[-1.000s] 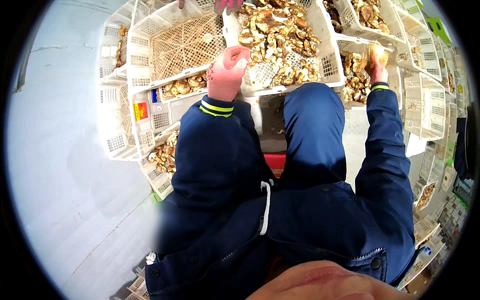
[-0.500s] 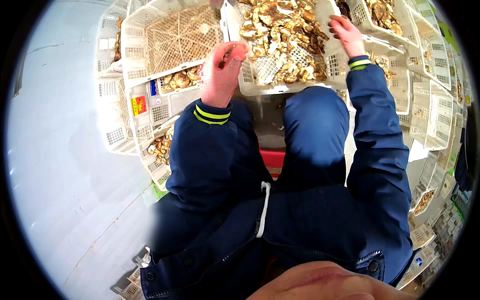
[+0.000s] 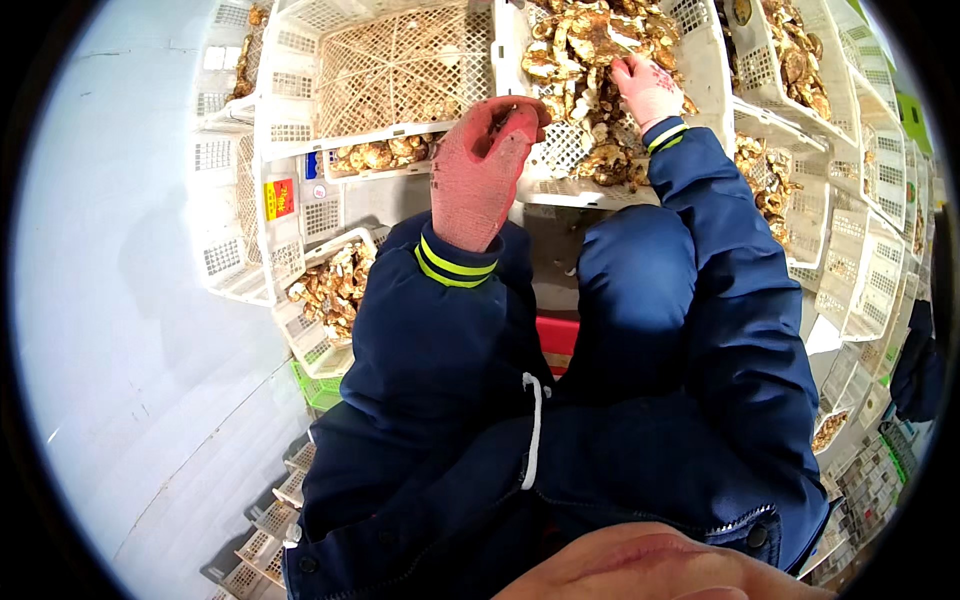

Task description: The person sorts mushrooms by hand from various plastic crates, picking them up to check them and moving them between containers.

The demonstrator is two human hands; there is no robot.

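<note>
My left hand (image 3: 485, 165), in a pink glove, hovers over the near rim of a white crate (image 3: 700, 60) heaped with brown mushrooms (image 3: 580, 50). Its fingers are curled in, and whatever lies inside them is hidden. My right hand (image 3: 648, 90), also gloved in pink, is down in the mushroom heap with its fingers curled around one mushroom. Both sleeves are navy with yellow-striped cuffs. An empty white lattice crate (image 3: 400, 60) sits just left of the full one.
Several more white crates holding mushrooms stand at the right (image 3: 790, 60) and at the lower left (image 3: 335, 285). A stack of empty crates (image 3: 860, 270) runs down the right side. A pale grey floor (image 3: 120, 350) lies to the left. A red box (image 3: 555, 340) sits between my knees.
My right hand has swung left from the right-hand crate into the middle mushroom heap. My left hand has risen slightly along the crate rim.
</note>
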